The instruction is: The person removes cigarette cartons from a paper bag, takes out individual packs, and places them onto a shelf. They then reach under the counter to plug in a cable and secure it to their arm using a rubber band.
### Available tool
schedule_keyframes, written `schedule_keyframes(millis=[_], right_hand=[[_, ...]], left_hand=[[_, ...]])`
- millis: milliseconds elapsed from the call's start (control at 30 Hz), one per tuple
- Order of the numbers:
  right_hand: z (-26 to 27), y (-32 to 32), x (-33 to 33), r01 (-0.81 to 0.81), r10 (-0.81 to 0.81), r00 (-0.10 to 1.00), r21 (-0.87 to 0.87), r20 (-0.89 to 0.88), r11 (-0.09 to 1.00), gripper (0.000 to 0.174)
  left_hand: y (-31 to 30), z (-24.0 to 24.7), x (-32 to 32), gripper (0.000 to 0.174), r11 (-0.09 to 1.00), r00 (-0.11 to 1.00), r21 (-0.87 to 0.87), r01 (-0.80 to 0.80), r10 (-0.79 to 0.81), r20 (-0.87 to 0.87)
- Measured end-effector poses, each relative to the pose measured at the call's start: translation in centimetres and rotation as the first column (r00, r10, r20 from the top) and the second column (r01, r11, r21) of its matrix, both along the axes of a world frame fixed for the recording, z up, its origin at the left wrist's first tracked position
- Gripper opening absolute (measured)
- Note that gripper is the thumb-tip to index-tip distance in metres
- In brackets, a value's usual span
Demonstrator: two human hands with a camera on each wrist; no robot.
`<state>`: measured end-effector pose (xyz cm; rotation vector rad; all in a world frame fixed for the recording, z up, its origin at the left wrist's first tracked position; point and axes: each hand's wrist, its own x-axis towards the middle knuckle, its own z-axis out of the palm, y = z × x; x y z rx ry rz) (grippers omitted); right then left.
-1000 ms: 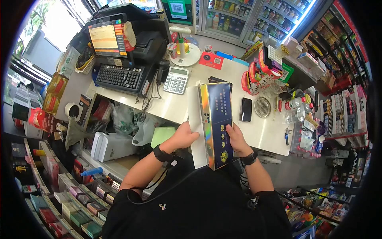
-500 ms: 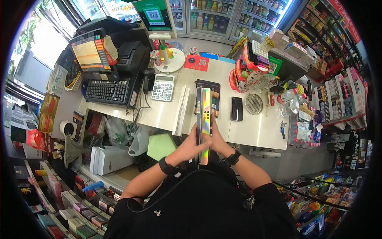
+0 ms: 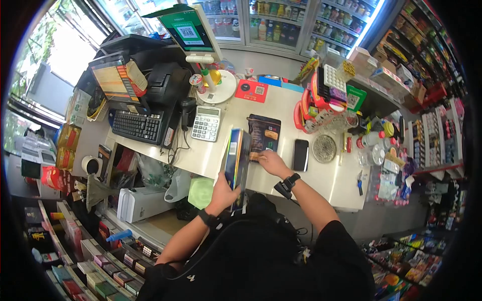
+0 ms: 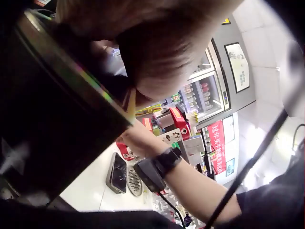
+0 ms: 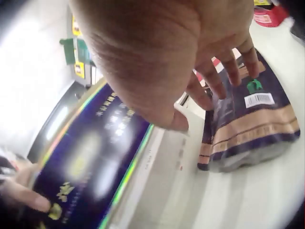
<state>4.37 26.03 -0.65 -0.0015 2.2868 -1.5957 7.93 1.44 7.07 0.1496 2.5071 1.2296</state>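
Note:
My left hand (image 3: 223,194) grips a dark blue carton (image 3: 240,155) with gold lettering and shiny rainbow edges, holding it upright on its narrow side at the counter's front edge. A white strip-like piece (image 5: 143,191) lies beside the carton, mostly hidden behind it in the head view. My right hand (image 3: 272,163) reaches over the counter to a dark pouch (image 3: 265,131) with tan bands and a barcode label. In the right wrist view its fingers (image 5: 214,81) are spread and extended, with fingertips right at the pouch's surface. The left wrist view shows the carton dark and close up.
A phone (image 3: 300,155) and a round metal dish (image 3: 324,149) lie right of the pouch. Left of it are a calculator (image 3: 206,123), a scanner (image 3: 188,113) and a keyboard (image 3: 136,125). Behind stand a red QR card (image 3: 252,91) and a red display rack (image 3: 321,108).
Both hands held the carton at first, and it was turned onto its edge. The white piece came away onto the counter. My right hand has let go and moved forward to the pouch.

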Motion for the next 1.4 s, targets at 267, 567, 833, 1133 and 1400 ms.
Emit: schedule_keyframes(millis=[267,567,833,1133,1400], right_hand=[[-1.8,-1.7,-6.7,-0.318,0.4,0.913,0.745,0.075,0.586,0.095],[-2.8,1.8,-0.3,-0.201,0.401,0.907,0.71,-0.124,0.675,0.074],[-4.2,1.9,0.0,-0.047,0.396,0.876,0.767,-0.277,0.64,0.047],[-5.0,6.8,5.2,0.549,-0.455,0.824,0.279,-0.337,0.788,0.021],[-10.2,6.7,4.5,0.548,-0.449,0.833,-0.362,0.325,0.754,0.024]], left_hand=[[0.0,1.7,1.4,0.069,0.977,0.998,-0.203,0.057,-0.048,0.051],[2.7,-2.9,0.3,0.064,0.979,0.999,-0.204,0.021,-0.012,0.046],[4.1,-6.2,0.4,0.066,0.98,0.997,-0.194,-0.037,0.049,0.059],[5.0,-6.1,-0.5,0.07,0.98,0.99,-0.198,-0.03,0.056,0.127],[4.9,-9.1,-1.0,0.071,0.975,0.997,-0.224,0.01,0.008,0.078]])
